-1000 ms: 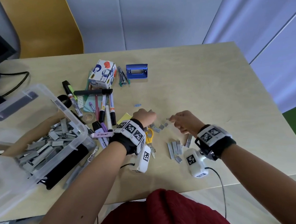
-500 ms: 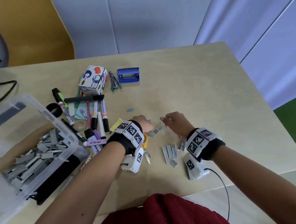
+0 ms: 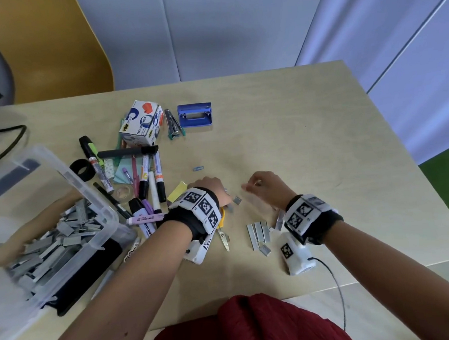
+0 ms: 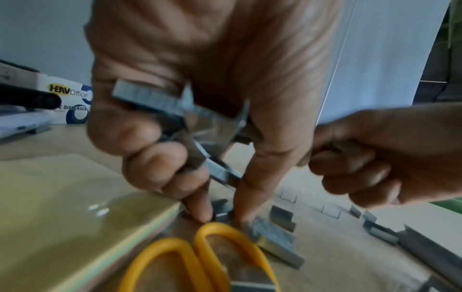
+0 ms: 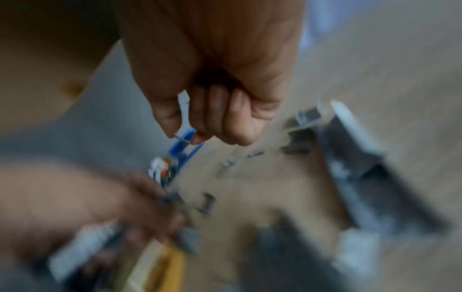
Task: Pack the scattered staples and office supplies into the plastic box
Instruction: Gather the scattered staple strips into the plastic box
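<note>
My left hand (image 3: 214, 189) (image 4: 220, 197) curls round several grey staple strips (image 4: 155, 100) against its palm, while its fingertips (image 4: 202, 209) pinch one more small staple piece on the table. Yellow-handled scissors (image 4: 200, 254) lie just under it. My right hand (image 3: 263, 185) (image 5: 185, 136), a little to the right, pinches a tiny staple between thumb and forefinger above the table. More staple strips (image 3: 259, 233) lie in front of my right wrist. The clear plastic box (image 3: 69, 179) with many staples stands at the left.
Markers (image 3: 145, 174), a tape dispenser carton (image 3: 141, 125), a blue hole punch (image 3: 195, 115), a blue paper clip (image 3: 198, 168) and sticky notes (image 3: 177, 191) lie behind my hands. A yellow chair (image 3: 45, 49) stands beyond the table. The table's right half is bare wood (image 3: 321, 137).
The head view has shifted slightly. My left hand has dropped to the table and pinches another staple piece; my right hand has lifted a little with its small staple.
</note>
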